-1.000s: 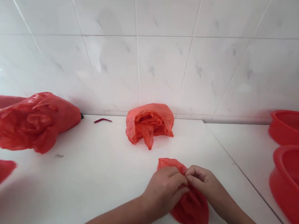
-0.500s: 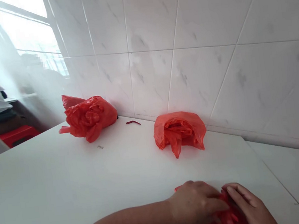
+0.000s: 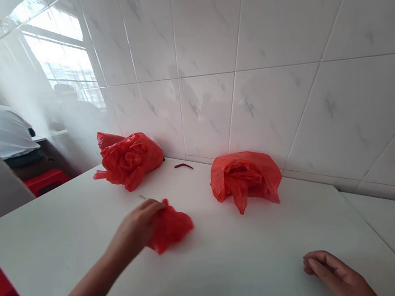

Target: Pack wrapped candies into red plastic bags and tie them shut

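Observation:
My left hand (image 3: 145,223) is closed on a crumpled red plastic bag (image 3: 171,228), over the middle left of the white table. The bag is slightly blurred, and I cannot tell whether it touches the tabletop. At the lower right, my right hand (image 3: 333,271) has its fingers curled together, apart from any bag; whatever they may hold is hidden. A bunched red plastic bag (image 3: 131,159) lies at the back left. Another red plastic bag (image 3: 245,175), folded over with its loose end towards me, rests against the wall.
White tiles (image 3: 211,112) line the back of the white table (image 3: 214,272). Between the two rear bags lies a small bent dark-red piece (image 3: 184,166). A tiny clear scrap (image 3: 142,197) is near my left hand. Beyond the left edge are a person in white (image 3: 1,127) and red stools (image 3: 47,181).
My left hand has carried the red plastic bag from the lower right, beside my right hand, to the middle left. My right hand no longer touches the bag. The view has shifted slightly left.

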